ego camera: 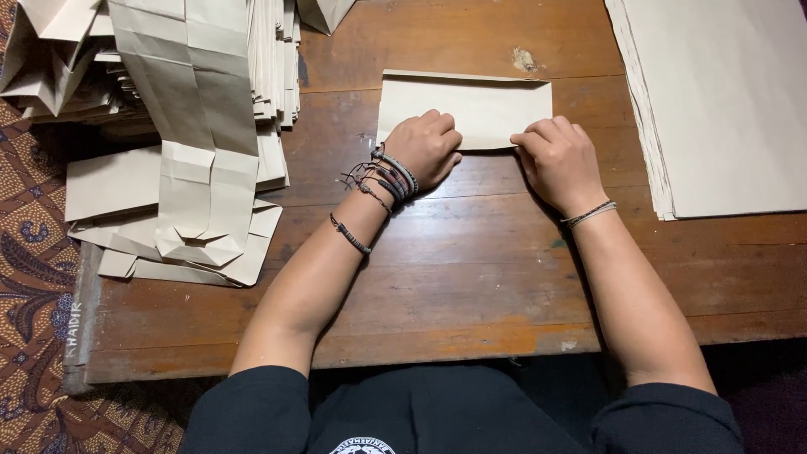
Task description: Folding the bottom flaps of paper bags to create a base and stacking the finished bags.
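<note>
- Both hands are working on a folded sheet of tan paper (471, 105) that's lying flat on the wooden table (471, 269), near the far middle of it.
- The left hand (429, 147) is curled into a loose fist, knuckles pressing down on the near left corner of the folded sheet. Not pinching anything as far as I can tell, just bearing down on it.
- The right hand (556, 160) is also curled, fingers tucked under and pressing on the near edge of the sheet, right of the middle. Can't tell if the fingertips are gripping the edge or just resting on it, they're hidden underneath.
- The two hands are sitting close together, with a small gap between them along that near edge.
- There's a bunch of cord bracelets (382, 181) on the left wrist and a thin band (588, 214) on the right one.
- Off to the left, a messy pile of finished paper bags (193, 126) is sprawling over the table edge.
- On the far right, a neat stack of flat paper sheets (723, 101) is lying well apart from the hands.
</note>
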